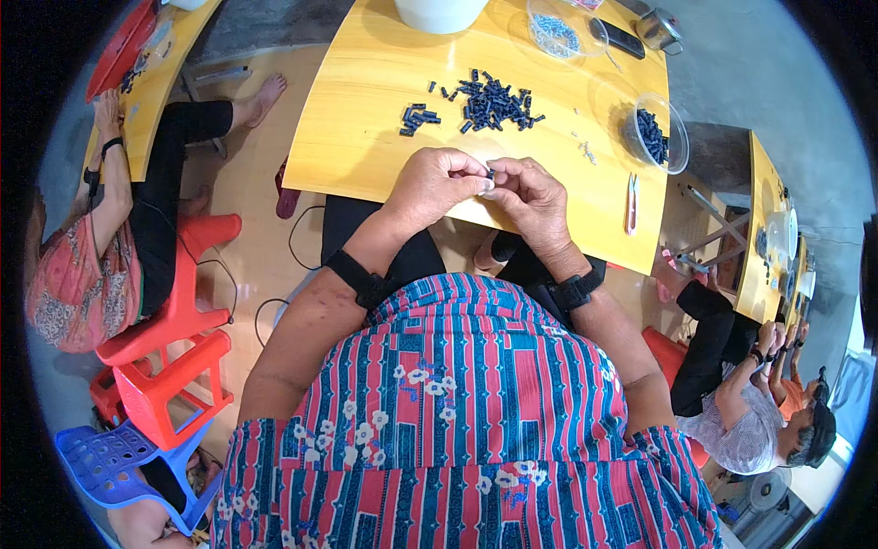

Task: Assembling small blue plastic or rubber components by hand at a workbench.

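Together, both hands (489, 188) pinching small dark part (491, 172)

I see a glossy yellow wooden table (366, 137), a dark navy pile of small plastic parts (494, 102), red moulded plastic stools (174, 366), a perforated blue plastic chair (114, 462), and a red-blue striped floral shirt (466, 412).

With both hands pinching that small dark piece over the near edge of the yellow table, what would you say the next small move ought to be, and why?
Probably to finish pressing the small dark piece together between the fingertips. The left hand and right hand meet on it above the yellow table, so it looks mid-assembly, though its parts are too small to make out. A pile of similar dark pieces lies just beyond.
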